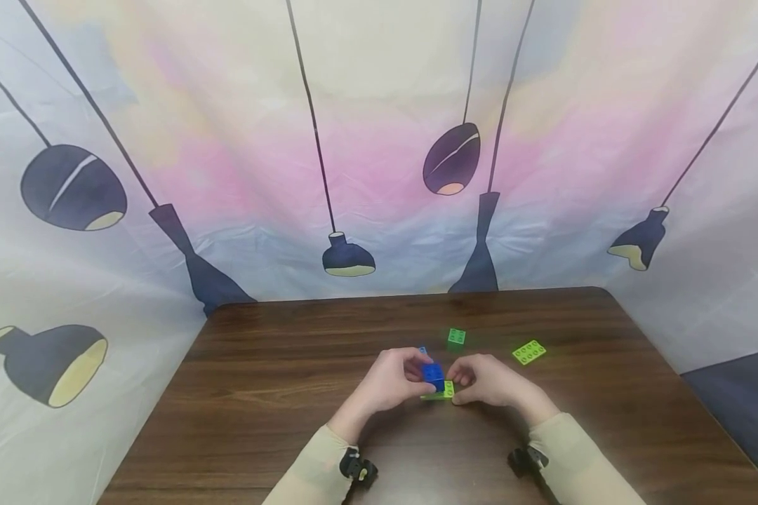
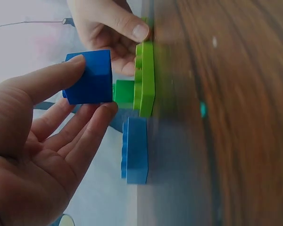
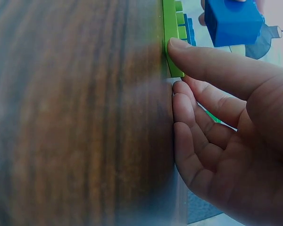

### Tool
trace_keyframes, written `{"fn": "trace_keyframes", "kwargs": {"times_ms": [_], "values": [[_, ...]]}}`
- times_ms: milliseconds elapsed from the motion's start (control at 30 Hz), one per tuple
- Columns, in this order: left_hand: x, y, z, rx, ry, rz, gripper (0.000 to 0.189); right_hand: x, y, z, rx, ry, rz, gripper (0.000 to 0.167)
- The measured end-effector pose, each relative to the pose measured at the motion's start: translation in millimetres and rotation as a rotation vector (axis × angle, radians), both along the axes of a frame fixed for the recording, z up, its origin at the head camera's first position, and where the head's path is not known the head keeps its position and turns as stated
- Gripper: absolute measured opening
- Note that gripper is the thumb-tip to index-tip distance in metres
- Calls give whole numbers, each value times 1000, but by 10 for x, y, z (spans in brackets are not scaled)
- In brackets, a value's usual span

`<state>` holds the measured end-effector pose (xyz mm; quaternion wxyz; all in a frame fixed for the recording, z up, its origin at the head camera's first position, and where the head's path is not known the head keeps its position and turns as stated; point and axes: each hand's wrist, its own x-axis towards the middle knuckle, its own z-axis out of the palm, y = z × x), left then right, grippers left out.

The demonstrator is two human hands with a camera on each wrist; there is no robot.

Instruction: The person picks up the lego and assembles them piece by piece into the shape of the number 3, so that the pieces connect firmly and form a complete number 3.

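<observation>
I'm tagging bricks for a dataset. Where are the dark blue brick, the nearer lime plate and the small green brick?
Dark blue brick (image 2: 92,84): left wrist view, one of its smooth sides.
Nearer lime plate (image 2: 147,80): left wrist view, its smooth side wall.
Small green brick (image 1: 457,337): head view, its studded top.

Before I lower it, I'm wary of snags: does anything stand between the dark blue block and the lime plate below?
Nothing visible: a gap separates the dark blue block from the lime plate; the green block stands farther back.
</observation>
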<state>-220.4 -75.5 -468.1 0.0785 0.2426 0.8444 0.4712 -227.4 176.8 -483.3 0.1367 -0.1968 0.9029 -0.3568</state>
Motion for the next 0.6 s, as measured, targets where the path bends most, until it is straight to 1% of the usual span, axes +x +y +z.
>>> {"fn": "trace_keyframes", "kwargs": {"times_ms": [100, 333, 500, 600], "values": [[-3, 72, -15, 6, -4, -1, 35, -9, 3, -14, -3, 0, -1, 32], [19, 195, -52, -17, 2, 10, 33, -22, -2, -38, -4, 15, 5, 33], [18, 226, -59, -36, 19, 21, 31, -24, -2, -23, -3, 16, 8, 34], [22, 236, -64, -35, 21, 22, 31, -13, -2, -11, -4, -1, -7, 33]]}}
